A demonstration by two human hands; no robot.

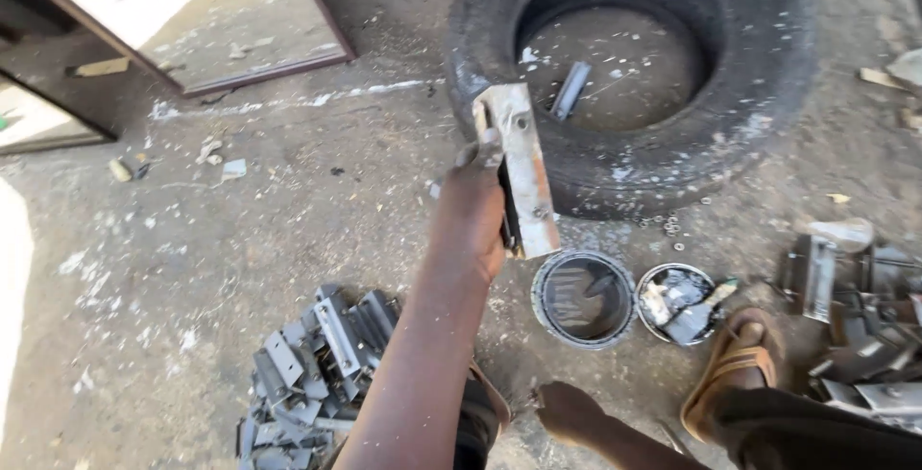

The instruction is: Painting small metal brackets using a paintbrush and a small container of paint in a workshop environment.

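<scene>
Left hand point(473, 211) holds metal bracket point(521, 168) near upright.

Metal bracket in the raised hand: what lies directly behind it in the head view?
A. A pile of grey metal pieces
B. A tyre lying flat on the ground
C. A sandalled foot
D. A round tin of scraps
B. The left hand holds the bracket up in front of the tyre, while the pile, tin and foot lie lower in the frame.
</scene>
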